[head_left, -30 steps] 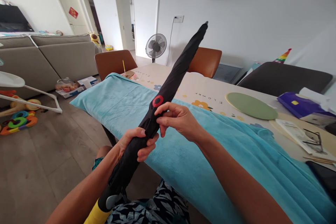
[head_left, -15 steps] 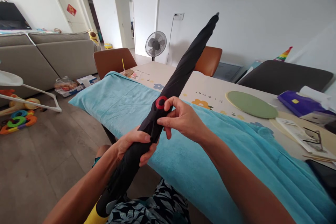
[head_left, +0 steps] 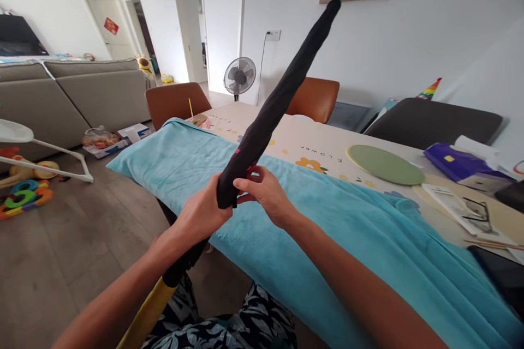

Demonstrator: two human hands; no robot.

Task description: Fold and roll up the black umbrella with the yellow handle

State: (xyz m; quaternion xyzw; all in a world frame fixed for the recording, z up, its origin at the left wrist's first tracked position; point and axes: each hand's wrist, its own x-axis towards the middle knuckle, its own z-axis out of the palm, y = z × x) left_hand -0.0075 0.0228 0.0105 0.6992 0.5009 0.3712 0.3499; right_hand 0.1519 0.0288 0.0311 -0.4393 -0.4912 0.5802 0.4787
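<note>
A long black folded umbrella [head_left: 282, 95] slants up from my lap toward the far wall, its tip high near the picture. Its yellow handle [head_left: 147, 313] shows at the bottom, beside my left forearm. My left hand [head_left: 202, 212] is wrapped round the folded canopy near its lower end. My right hand [head_left: 264, 193] pinches the umbrella just above, fingers closed at the red strap fastener, which is mostly hidden. Both hands are over the near edge of the table, above a turquoise towel [head_left: 327, 229].
The table [head_left: 323, 147] carries a floral mat, a green round mat [head_left: 385, 164], a purple pack [head_left: 458, 166], papers with glasses [head_left: 470, 210]. Brown chairs [head_left: 176, 103] stand behind. A sofa, toys [head_left: 24, 199] and a fan [head_left: 239, 75] lie left.
The umbrella has tilted steeper, its tip rising. My left hand slid up the canopy to meet the right hand; the red fastener is now mostly covered.
</note>
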